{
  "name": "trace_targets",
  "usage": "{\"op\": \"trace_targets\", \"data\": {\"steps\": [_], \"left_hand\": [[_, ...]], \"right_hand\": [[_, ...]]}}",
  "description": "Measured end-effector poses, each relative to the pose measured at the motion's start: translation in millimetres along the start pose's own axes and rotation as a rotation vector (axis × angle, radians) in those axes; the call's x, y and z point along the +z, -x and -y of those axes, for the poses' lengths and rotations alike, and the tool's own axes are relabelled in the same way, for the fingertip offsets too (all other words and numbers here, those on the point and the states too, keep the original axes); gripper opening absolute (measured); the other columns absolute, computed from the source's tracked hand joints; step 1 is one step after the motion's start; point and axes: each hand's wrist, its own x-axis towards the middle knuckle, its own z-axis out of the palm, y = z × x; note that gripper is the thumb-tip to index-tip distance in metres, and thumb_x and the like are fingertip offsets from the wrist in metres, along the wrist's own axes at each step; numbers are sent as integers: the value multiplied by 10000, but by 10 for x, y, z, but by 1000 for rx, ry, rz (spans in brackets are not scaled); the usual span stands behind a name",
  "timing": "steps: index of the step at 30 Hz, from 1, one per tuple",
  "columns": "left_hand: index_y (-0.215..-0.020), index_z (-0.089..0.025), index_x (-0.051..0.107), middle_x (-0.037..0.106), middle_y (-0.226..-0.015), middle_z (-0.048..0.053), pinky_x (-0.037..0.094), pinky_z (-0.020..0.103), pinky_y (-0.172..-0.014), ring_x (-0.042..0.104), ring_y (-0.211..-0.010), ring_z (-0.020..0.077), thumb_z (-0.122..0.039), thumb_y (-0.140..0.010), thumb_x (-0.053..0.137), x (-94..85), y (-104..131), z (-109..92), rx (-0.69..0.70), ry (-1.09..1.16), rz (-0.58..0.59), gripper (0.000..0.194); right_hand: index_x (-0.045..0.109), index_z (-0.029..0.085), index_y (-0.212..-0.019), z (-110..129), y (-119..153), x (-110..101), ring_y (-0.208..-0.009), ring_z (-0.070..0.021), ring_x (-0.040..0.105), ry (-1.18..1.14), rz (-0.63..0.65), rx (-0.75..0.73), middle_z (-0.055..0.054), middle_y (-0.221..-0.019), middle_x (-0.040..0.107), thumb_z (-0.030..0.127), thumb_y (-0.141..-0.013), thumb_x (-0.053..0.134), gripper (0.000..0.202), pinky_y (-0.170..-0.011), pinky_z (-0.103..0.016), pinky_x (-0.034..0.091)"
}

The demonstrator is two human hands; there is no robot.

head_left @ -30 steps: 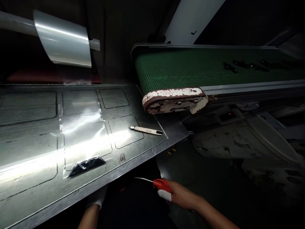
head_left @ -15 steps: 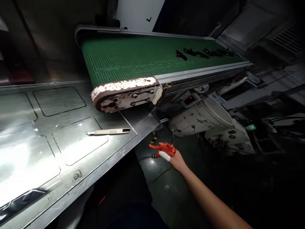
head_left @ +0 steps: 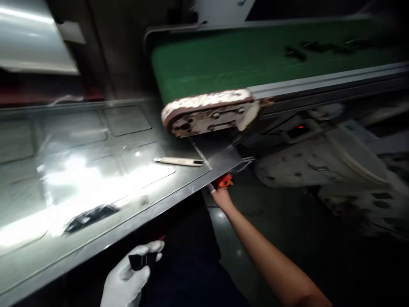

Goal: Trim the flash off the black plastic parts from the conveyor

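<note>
My left hand (head_left: pixel 129 275), in a white glove, is at the bottom, in front of the metal table (head_left: pixel 179 194), with its fingers closed on a small black part (head_left: pixel 143 260). Beneath the table's right corner, my right hand (head_left: pixel 220 194) holds a red-orange tool (head_left: pixel 225 181); the table edge hides part of both. A pale pen-like knife (head_left: pixel 180 161) lies on the table near that corner. Farther left on the tabletop is a dark, shiny piece (head_left: pixel 91 216), blurred by motion.
A green conveyor belt (head_left: pixel 217 59) with a worn end cap (head_left: pixel 211 111) runs to the upper right, carrying several dark parts (head_left: pixel 295 53). Below the belt, a large whitish bucket (head_left: pixel 297 166) stands on the floor at right.
The camera view has swung left. My left hand has come into view with the black part. My right hand, with the red-orange tool, has moved up to the underside of the table corner.
</note>
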Motion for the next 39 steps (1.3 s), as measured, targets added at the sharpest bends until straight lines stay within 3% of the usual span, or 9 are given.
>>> {"op": "trace_targets", "data": {"steps": [4, 7, 9, 13, 22, 28, 32, 36, 39], "left_hand": [[-1024, -400, 744, 820, -962, -40, 651, 355, -738, 775, -932, 262, -458, -726, 907, 187, 382, -401, 332, 430, -5, 344], [-1044, -458, 723, 808, -964, -83, 621, 290, -702, 754, -913, 209, -541, -742, 874, 216, 399, -622, 430, 491, 14, 348], [-1059, -461, 715, 805, -982, -85, 621, 289, -719, 753, -936, 208, -569, -736, 869, 189, 391, -677, 477, 446, -35, 374], [-1044, -428, 720, 811, -1052, -69, 651, 414, -878, 765, -1013, 262, -617, -736, 847, 88, 396, -667, 524, 273, -154, 383], [-1076, -205, 801, 804, -1135, 117, 638, 437, -953, 766, -1057, 338, -415, -749, 900, -17, 346, -641, 503, 13, -142, 401], [-1339, -234, 701, 734, -1323, 156, 628, 474, -987, 717, -1177, 399, -619, -727, 851, 7, 332, -742, 445, 103, -83, 738], [-1332, -250, 707, 752, -1284, 156, 659, 462, -898, 773, -1049, 358, -576, -913, 689, -48, 355, -702, 443, 109, -77, 531], [-1231, -266, 769, 793, -1181, 131, 668, 412, -832, 796, -956, 324, -516, -944, 671, -146, 382, -613, 457, 74, -126, 393], [-1214, -275, 780, 806, -1142, 116, 667, 397, -836, 799, -938, 307, -482, -950, 671, -212, 385, -581, 476, 44, -151, 353]], "right_hand": [[748, 125, -990, 425, 347, 243, -758, -233, 699, -110, 389, -110, -105, -842, 754, 535, -977, 583, 443, -711, -348, 554], [764, 203, -1068, 1104, 753, 287, -851, -187, 695, -282, 587, -334, -67, -996, 762, 474, -941, 696, 307, -746, -288, 548], [752, 207, -1108, 1615, 997, 248, -769, -134, 657, -450, 566, -714, -57, -953, 729, 315, -974, 694, 181, -663, -243, 517], [716, 152, -1135, 2319, 1200, 283, -712, -108, 605, -482, 450, -1094, -49, -880, 688, 250, -983, 693, 183, -611, -218, 484], [632, 178, -982, 2322, 1031, 455, -670, -103, 546, -240, 557, -1231, 5, -798, 622, 196, -933, 669, 64, -574, -233, 396], [611, 171, -932, 2693, 762, 239, -653, -88, 518, -163, 516, -1306, 22, -765, 579, 205, -937, 682, 79, -564, -221, 365], [633, 159, -1004, 3092, 420, 100, -684, -112, 557, 331, 338, -1388, -5, -878, 654, 182, -931, 633, 78, -563, -240, 295], [632, 162, -1024, 3331, 194, 142, -642, -128, 559, 784, 346, -1406, -16, -933, 692, 143, -838, 622, 187, -552, -245, 211], [633, 156, -985, 3372, 117, 218, -589, -123, 529, 867, 368, -1400, -27, -893, 684, 120, -805, 649, 184, -544, -261, 168]]}}
